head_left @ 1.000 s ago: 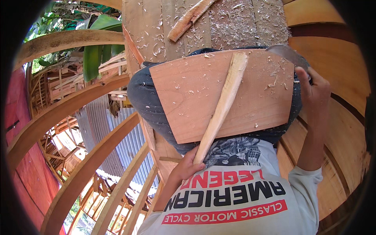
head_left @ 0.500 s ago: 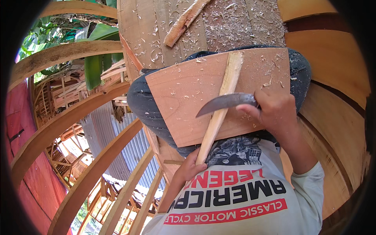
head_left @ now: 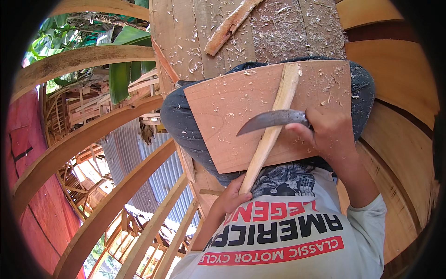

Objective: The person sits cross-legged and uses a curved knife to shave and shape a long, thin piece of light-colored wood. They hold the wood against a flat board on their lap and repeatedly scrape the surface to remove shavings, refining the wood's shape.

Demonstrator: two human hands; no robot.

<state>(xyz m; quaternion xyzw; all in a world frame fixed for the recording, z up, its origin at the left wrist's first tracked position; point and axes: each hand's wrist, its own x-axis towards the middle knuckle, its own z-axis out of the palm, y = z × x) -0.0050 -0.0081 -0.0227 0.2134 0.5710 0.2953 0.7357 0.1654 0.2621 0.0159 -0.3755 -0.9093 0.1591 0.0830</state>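
The right hand (head_left: 327, 132) is closed around the handle of a curved knife (head_left: 272, 120), its fingers wrapped fully so the handle is hidden; the dark blade points toward the person's left and lies across a long pale wooden stick (head_left: 272, 135). The stick rests slanted on a flat reddish board (head_left: 232, 116) that sits on the person's lap, running from the board's far edge to beyond its near edge. The left hand (head_left: 230, 200) grips the stick's near end just past the board's near edge, fingers curled tight on it. Pale shavings (head_left: 334, 81) are scattered over the board's far right corner. Beyond the knees, a plank platform (head_left: 186, 42) carries more shavings and a rough offcut (head_left: 230, 25) near its far edge
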